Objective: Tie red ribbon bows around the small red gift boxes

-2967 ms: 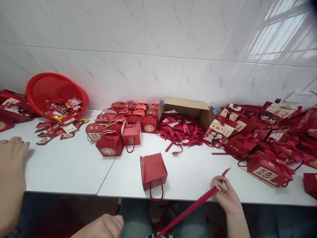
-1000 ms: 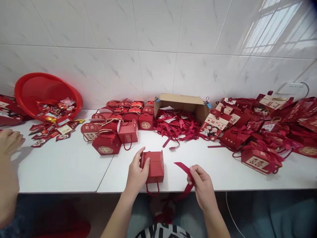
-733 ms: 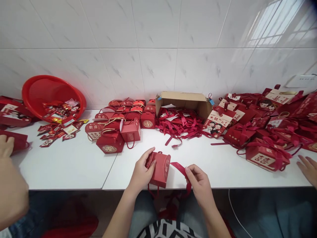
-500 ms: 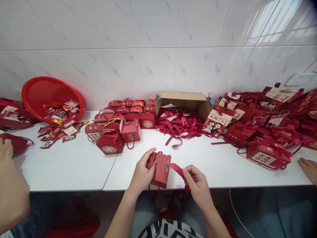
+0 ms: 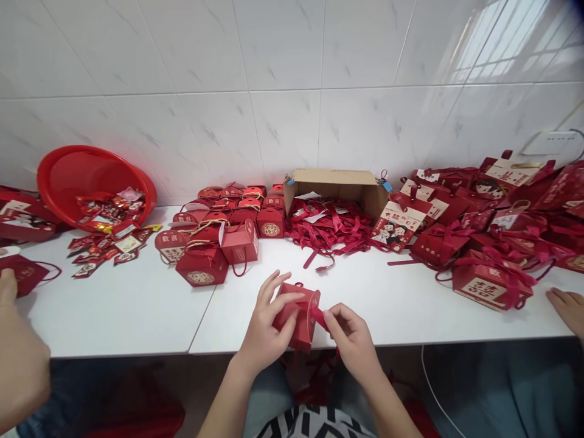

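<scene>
A small red gift box (image 5: pixel 301 337) sits at the table's front edge, in front of me. My left hand (image 5: pixel 269 325) holds it from the left, with the forefinger and thumb over its top and the other fingers raised. A red ribbon (image 5: pixel 319 316) runs across the upper part of the box. Its right end is pinched between the thumb and fingers of my right hand (image 5: pixel 349 334), just right of the box. The ribbon's far end is hidden behind my left fingers.
Finished red boxes (image 5: pixel 201 261) stand at the back left. A carton (image 5: pixel 337 176) spills ribbons (image 5: pixel 333 228). Decorated gift bags and boxes (image 5: pixel 488 292) crowd the right. A tipped red basket (image 5: pixel 98 152) spills wrapped sweets (image 5: pixel 109 249). Other people's hands (image 5: pixel 566 307) show at both sides.
My right hand has moved left, bringing the ribbon against the box. My left forefinger and thumb have shifted over the top of the box. At far left, another person's hand has lowered a red box.
</scene>
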`<state>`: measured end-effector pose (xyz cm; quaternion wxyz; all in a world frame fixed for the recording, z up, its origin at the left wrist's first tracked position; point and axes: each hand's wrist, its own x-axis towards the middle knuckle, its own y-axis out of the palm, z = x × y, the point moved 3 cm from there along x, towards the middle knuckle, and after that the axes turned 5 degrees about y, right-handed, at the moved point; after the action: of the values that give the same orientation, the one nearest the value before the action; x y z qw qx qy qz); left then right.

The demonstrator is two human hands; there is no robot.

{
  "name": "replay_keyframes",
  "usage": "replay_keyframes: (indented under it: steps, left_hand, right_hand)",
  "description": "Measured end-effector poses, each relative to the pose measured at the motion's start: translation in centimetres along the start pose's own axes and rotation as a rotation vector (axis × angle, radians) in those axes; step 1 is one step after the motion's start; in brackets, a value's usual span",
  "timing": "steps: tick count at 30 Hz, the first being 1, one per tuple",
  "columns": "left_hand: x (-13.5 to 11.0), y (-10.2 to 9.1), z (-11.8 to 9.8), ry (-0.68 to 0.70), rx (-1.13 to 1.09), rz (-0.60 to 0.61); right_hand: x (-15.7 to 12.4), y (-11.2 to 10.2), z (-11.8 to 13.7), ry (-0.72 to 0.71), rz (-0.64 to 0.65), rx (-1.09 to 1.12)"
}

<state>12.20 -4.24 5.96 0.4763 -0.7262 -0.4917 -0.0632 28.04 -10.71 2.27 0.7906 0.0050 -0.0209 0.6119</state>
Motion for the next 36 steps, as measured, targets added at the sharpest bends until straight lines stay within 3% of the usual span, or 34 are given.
replay_keyframes:
  steps: [4,9,11,15,17,25,30,36]
  left_hand:
    - [0.4,-0.3,-0.7,0.134,0.106,-0.11]
    - [0.7,-1.1,-0.6,0.153,0.181,-0.303]
    - [0.9,-1.4,-0.6,0.134,0.195,-0.29]
    - [1.0,-0.9,-0.8,0.107,0.2,-0.032]
    - [0.9,-0.5,-0.9,0.125,0.212,0.026]
    - [1.1,-0.1,-0.6,0.211,0.296,-0.145]
    - [1.2,-0.9,-0.7,0.215,0.311,-0.255]
    - [1.5,-2.5,-1.8,0.221,0.297,-0.366]
  right_hand:
    - [0.3,0.5,0.2,-0.006,0.007,-0.004]
    - [1.2,0.1,0.8,-0.127,-0.096,-0.127]
    - [1.6,0.0,1.1,-0.192,-0.127,-0.178]
    - [2.0,0.6,1.2,-0.228,-0.076,-0.198]
    - [1.9,0.9,1.0,-0.227,-0.087,-0.165]
    - [1.7,1.0,0.7,-0.23,-0.114,-0.156]
    - [2.1,0.5,1.5,-0.283,-0.159,-0.166]
    - [3.4,1.2,4.1,-0.321,0.108,-0.115]
